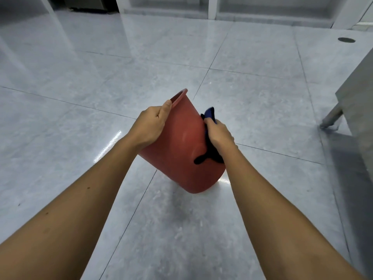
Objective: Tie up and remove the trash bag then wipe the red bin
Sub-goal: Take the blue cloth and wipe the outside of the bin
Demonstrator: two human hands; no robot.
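The red bin is tilted away from me, its open mouth pointing up and to the far left, its base just above the tiled floor. My left hand grips the bin's rim, thumb on the edge. My right hand presses a dark blue cloth against the bin's right outer wall; a dark corner of the cloth hangs down below my wrist. No trash bag is in view.
Glossy grey floor tiles spread all around. A grey metal cabinet on a leg stands at the right edge. White shelving or partitions line the far wall. A round dark floor drain lies at the far right.
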